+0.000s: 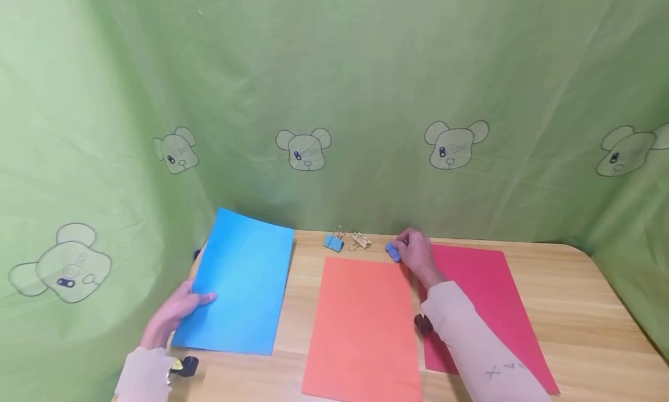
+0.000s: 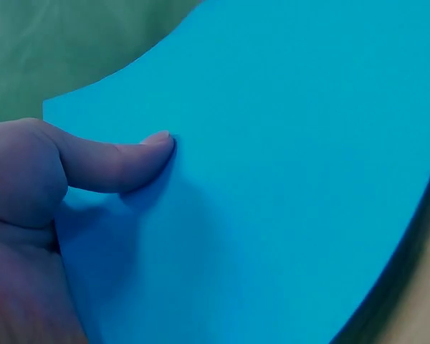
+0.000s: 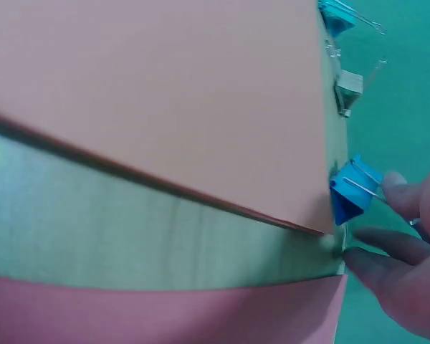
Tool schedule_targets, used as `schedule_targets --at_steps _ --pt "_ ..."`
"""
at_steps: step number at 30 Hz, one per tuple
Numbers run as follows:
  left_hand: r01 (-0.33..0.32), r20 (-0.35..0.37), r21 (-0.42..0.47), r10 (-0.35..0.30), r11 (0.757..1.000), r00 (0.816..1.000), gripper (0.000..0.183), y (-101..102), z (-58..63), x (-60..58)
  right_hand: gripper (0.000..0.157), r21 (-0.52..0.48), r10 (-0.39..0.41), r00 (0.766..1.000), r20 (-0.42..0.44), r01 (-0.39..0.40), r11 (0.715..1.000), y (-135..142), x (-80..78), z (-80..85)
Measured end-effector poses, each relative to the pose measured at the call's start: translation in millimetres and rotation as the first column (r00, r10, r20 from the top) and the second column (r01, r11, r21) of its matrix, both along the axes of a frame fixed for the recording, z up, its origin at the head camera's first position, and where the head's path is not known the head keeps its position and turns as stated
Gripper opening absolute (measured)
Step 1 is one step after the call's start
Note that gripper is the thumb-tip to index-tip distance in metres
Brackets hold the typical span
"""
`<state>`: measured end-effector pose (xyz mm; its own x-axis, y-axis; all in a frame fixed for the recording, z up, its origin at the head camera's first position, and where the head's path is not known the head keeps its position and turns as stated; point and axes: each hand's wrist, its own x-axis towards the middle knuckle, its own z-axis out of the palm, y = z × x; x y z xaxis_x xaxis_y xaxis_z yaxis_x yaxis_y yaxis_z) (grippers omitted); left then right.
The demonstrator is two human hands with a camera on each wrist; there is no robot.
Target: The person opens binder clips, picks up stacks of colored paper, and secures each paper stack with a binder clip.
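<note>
My left hand (image 1: 183, 303) grips the left edge of a blue sheet of paper (image 1: 245, 286). Its thumb lies flat across the front, as the left wrist view also shows, while the other fingers are hidden behind the sheet. The paper is tilted up and bends a little. At the back of the table my right hand (image 1: 418, 254) pinches the wire handle of a blue binder clip (image 3: 355, 188). That clip sits close to the far right corner of the orange paper (image 1: 366, 326), its handle reaching between thumb and fingers.
A teal binder clip (image 1: 334, 243) and a gold-coloured one (image 1: 361, 241) lie along the back edge. Red paper (image 1: 486, 303) lies under my right forearm. A green curtain (image 1: 366, 71) with bear-head drawings encloses the wooden table (image 1: 575, 309).
</note>
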<state>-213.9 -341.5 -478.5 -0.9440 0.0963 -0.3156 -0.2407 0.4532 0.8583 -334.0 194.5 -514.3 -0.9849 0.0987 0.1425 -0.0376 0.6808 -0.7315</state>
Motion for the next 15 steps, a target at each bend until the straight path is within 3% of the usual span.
schedule_targets --at_steps 6,13,15 --pt "0.033 -0.017 0.045 -0.032 0.998 0.999 0.078 3 16.1 8.2 0.016 -0.155 0.004 0.999 -0.032 -0.009 0.988 3 -1.9 6.9" --pt "0.002 -0.016 0.091 0.000 0.996 1.000 0.068 6 19.5 9.6 0.031 -0.272 -0.009 0.997 0.083 0.031 0.962 10 3.0 10.1" --pt "-0.006 -0.032 0.108 0.010 0.994 0.999 0.063 7 18.8 8.2 0.041 -0.363 0.017 0.993 0.114 0.025 0.932 12 4.4 11.1"
